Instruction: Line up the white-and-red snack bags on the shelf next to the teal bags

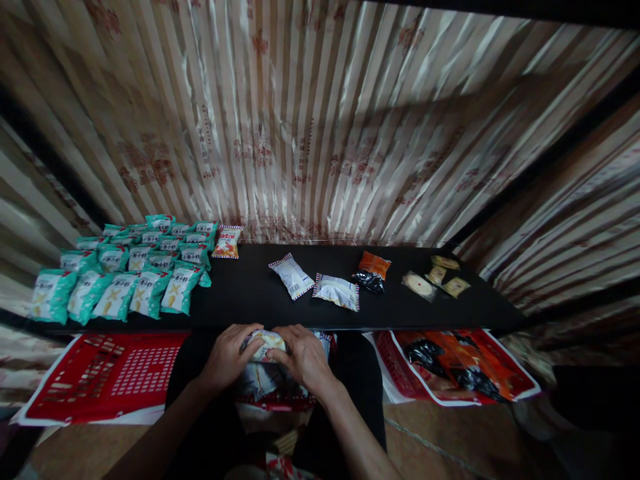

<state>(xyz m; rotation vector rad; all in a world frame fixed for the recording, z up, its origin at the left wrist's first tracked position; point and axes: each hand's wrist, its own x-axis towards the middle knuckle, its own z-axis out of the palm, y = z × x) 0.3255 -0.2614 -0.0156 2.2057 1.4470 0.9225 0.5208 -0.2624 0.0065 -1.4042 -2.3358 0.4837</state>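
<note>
A small snack bag [271, 346], whitish with yellow, is gripped at its two sides, low in front of the black shelf's edge. My left hand [233, 353] closes on its left end, thumb across the front. On the other end, my right hand [305, 355] holds it with the thumb pressed on its face. Beneath my hands, more silvery-white bags [260, 379] lie in a red basket between my knees, partly hidden. Two white bags, one tilted [293, 277] and one lying flatter [337, 292], rest on the shelf just beyond.
Rows of green snack bags [115, 293] stand on the left of the black shelf [240, 293], beside an orange-white bag [227, 241]. Rightward lie an orange-black bag [371, 271], a round wrapped item [419, 285] and small yellowish packets [455, 287]. Red baskets stand left [100, 380] and right [393, 363].
</note>
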